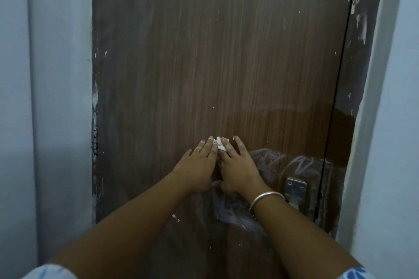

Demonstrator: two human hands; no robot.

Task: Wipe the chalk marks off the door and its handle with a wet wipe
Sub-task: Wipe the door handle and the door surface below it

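Observation:
A brown wood-grain door (204, 52) fills the view. White chalk scribbles (281, 163) cover it around the metal handle plate (294, 190) and below my right wrist. A small crumpled white wet wipe (220, 143) is pressed against the door under the fingers of my right hand (238, 165). My left hand (199, 165) lies flat on the door right beside it, fingers spread, its fingertips touching the wipe's edge. A shiny wet patch shows on the door above the chalk at the right. The handle's lever is hidden behind my right forearm.
Pale blue-grey walls (45, 97) flank the door on both sides. The dark door frame (362, 29) at the right carries white paint smears. A silver bangle (265, 199) sits on my right wrist.

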